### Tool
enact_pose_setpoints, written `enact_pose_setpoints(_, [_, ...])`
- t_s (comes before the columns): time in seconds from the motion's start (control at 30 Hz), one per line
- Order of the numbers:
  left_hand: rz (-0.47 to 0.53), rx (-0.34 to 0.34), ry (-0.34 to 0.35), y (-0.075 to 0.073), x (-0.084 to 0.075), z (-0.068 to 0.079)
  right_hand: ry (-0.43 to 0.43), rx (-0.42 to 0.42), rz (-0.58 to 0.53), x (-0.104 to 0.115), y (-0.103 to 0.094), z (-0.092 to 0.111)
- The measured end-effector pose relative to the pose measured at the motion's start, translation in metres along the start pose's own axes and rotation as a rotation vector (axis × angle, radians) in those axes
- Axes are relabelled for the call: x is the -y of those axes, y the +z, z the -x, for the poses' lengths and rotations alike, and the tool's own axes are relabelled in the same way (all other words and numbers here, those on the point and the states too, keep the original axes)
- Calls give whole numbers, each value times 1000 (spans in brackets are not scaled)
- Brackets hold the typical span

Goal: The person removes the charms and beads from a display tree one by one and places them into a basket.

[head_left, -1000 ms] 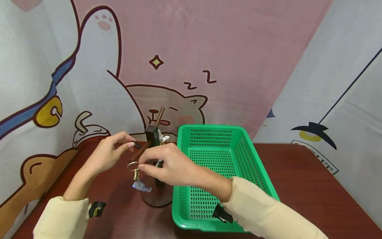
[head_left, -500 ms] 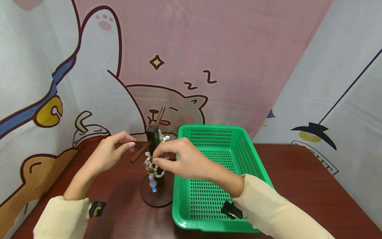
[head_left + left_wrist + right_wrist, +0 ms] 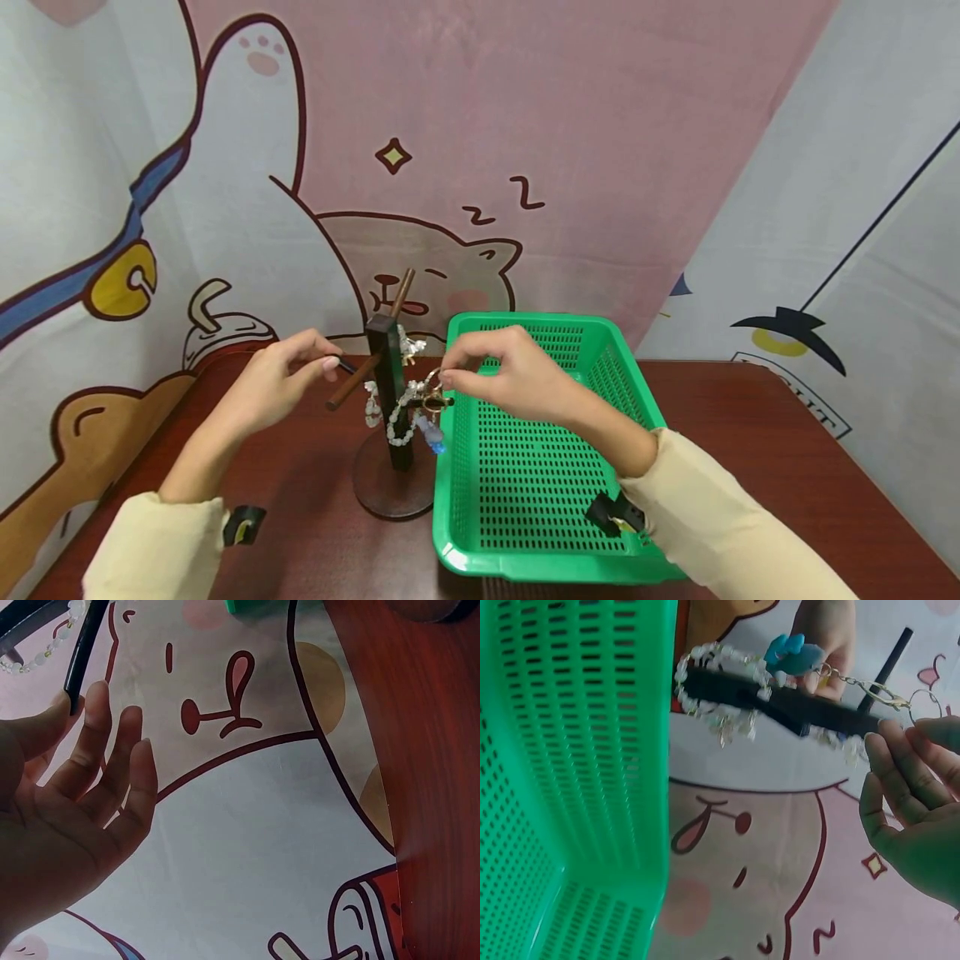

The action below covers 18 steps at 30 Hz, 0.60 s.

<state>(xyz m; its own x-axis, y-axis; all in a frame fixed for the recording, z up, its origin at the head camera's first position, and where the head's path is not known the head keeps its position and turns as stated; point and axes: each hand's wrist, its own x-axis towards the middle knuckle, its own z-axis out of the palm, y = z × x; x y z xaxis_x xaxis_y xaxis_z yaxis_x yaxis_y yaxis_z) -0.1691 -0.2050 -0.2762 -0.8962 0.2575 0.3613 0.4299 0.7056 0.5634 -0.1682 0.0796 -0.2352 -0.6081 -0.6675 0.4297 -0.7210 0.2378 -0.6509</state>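
Observation:
A dark wooden jewelry stand (image 3: 387,367) with crossing pegs rises from a round base (image 3: 390,492). My left hand (image 3: 270,383) pinches the tip of one thin black peg (image 3: 84,652) between thumb and forefinger; its other fingers are loosely bent. My right hand (image 3: 517,375) pinches the metal ring of a keychain (image 3: 883,691), from which a blue plush-like charm (image 3: 795,656) dangles. In the head view the ring is right at the tip of the stand's lower right peg. A clear-and-white beaded bracelet (image 3: 392,431) hangs on that peg.
Right of the stand sits a green perforated plastic basket (image 3: 444,517), under my right forearm. More shiny beaded pieces (image 3: 372,408) hang on the stand's left and back. A cartoon-printed cloth (image 3: 600,167) stands behind the reddish wooden table (image 3: 750,467).
My right hand has carried the keychain rightward, from in front of the brown peg's near end, past the post, to the lower right peg. My left hand has stayed on its peg.

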Motion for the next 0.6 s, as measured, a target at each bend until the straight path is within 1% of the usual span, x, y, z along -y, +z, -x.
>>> enact_pose_setpoints(0.17, [1, 2, 1, 0, 0, 0, 86, -7, -25, -8, -11, 7])
enact_pose_setpoints(0.3, [2, 1, 3, 0, 0, 0, 135, -26, -30, -15, -19, 12])
enact_pose_setpoints(0.6, [14, 11, -8, 0, 0, 0, 240, -67, 5, -43, -30, 20])
